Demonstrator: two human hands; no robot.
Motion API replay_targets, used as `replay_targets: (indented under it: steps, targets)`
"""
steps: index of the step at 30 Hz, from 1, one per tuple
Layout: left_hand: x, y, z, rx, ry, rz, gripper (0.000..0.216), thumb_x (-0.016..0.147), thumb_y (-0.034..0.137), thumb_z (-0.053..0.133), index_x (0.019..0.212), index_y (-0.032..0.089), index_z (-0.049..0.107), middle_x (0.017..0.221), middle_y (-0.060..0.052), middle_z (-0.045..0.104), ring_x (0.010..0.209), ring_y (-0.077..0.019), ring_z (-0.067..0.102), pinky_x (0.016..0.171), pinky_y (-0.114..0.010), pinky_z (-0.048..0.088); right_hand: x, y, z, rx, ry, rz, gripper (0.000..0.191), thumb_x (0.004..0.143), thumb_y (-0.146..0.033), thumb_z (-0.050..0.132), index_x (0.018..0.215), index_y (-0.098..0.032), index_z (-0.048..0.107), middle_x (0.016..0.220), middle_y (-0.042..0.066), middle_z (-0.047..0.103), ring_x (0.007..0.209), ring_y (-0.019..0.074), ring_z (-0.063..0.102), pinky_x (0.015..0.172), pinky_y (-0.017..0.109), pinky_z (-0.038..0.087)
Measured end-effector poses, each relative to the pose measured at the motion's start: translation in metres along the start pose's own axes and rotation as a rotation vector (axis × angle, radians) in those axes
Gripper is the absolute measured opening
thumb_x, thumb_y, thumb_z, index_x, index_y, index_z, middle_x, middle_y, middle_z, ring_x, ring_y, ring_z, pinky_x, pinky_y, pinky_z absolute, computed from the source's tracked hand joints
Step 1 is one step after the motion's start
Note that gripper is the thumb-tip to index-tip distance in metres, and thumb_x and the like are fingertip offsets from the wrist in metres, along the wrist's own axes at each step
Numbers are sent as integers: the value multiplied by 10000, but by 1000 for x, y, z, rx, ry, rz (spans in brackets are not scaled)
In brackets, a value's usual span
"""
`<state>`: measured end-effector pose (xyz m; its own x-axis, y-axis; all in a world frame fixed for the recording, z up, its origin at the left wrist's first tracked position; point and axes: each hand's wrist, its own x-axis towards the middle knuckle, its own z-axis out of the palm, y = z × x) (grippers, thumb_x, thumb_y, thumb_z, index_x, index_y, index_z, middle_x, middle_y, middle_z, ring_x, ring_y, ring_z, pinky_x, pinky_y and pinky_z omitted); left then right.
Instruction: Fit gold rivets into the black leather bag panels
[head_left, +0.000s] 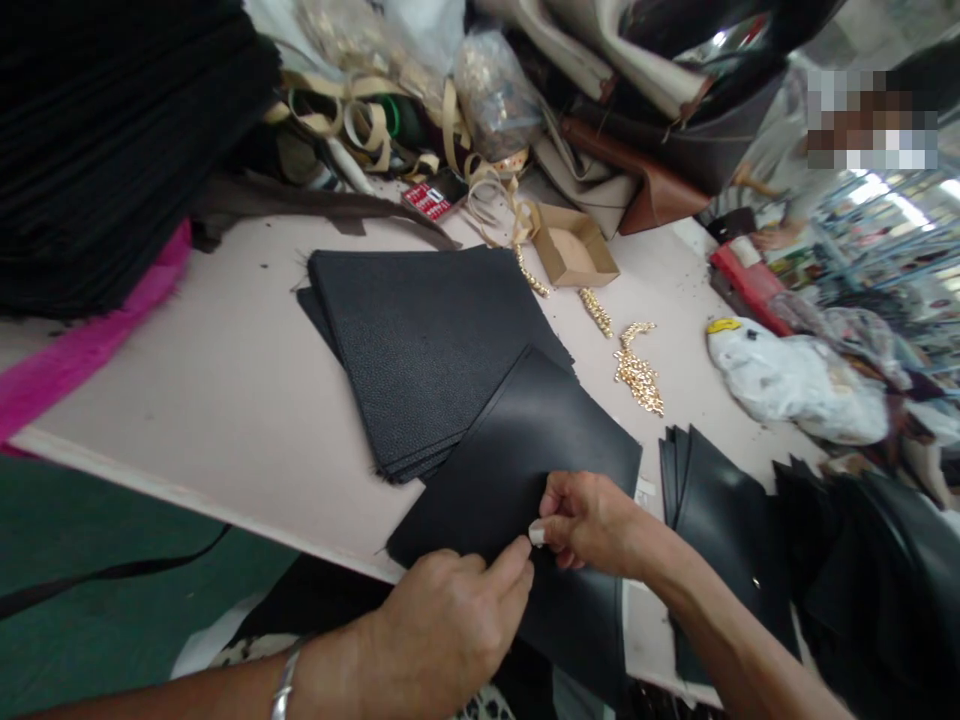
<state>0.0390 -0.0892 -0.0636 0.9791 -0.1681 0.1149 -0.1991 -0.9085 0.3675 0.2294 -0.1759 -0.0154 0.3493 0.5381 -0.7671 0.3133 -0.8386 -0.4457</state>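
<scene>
A smooth black leather panel (555, 415) lies at an angle over the table's front edge, its upper part on a stack of grained black panels (427, 340). My left hand (469, 610) reaches over the panel's near edge, fingers together and stretched along the surface; its thumb is hidden. Close to its fingertips, my right hand (589, 515) is closed in a pinch over the panel. White wrapping or tape shows at the right thumb's tip. Whatever lies between those right fingers is too small to make out.
Gold chain (640, 380) lies beside an open cardboard box (574, 248). Black leather pieces (712, 500) rest at right, near a white plastic bag (795, 385). Bags (645, 130) crowd the back; a black fabric pile (120, 150) stands left. Another person's hand (780, 235) shows far right.
</scene>
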Motion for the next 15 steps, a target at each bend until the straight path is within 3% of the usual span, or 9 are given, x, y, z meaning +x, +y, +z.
replay_targets:
  steps: [3, 6, 7, 9, 11, 12, 15]
  targets:
    - [2, 0, -4, -34, -33, -43, 381, 891, 147, 506, 1268, 146, 560, 1245, -95, 655, 681, -177, 659, 546, -310, 529, -1, 5, 5, 59, 97, -56, 151, 739, -190, 691, 819, -174, 564, 515, -74, 551, 439, 87, 562, 409, 151, 354]
    - [2, 1, -9, -64, -35, -96, 370, 875, 144, 520, 1239, 188, 562, 1213, -70, 655, 718, -188, 674, 582, -314, 551, -9, 18, 6, 167, 159, -135, 216, 774, -316, 684, 901, -174, 580, 580, -59, 577, 503, 118, 599, 478, 199, 440]
    - [1, 1, -11, -75, -29, -105, 363, 875, 143, 515, 1230, 197, 562, 1201, -61, 654, 726, -192, 677, 588, -320, 557, -13, 25, 4, 143, 237, -164, 229, 800, -353, 660, 931, -176, 596, 634, -34, 614, 568, 140, 629, 539, 231, 479]
    - [-1, 1, -14, -97, 0, -116, 360, 877, 127, 499, 1223, 207, 559, 1186, -50, 652, 766, -197, 686, 622, -325, 568, -25, 41, -2, -9, 535, -178, 288, 834, -418, 620, 994, -179, 635, 828, 43, 688, 738, 191, 668, 702, 313, 517]
    - [-2, 3, -15, -122, 50, -121, 372, 873, 94, 484, 1220, 207, 556, 1174, -50, 650, 815, -184, 691, 674, -299, 567, -38, 60, -7, -120, 823, -102, 404, 837, -473, 613, 1104, -172, 646, 1019, 113, 694, 838, 232, 674, 810, 383, 508]
    - [-3, 4, -14, -131, 77, -123, 379, 870, 76, 477, 1218, 204, 557, 1163, -52, 651, 832, -173, 691, 696, -278, 561, -43, 68, -7, -98, 881, -53, 478, 826, -491, 624, 1177, -166, 631, 1059, 132, 690, 846, 243, 679, 817, 399, 512]
    - [-3, 12, -5, -163, 119, -98, 393, 847, 32, 468, 1184, 202, 576, 1105, -48, 660, 818, -144, 688, 700, -229, 537, -49, 79, -1, 138, 830, -54, 561, 773, -418, 684, 1262, -150, 619, 985, 109, 720, 837, 237, 696, 773, 361, 542]
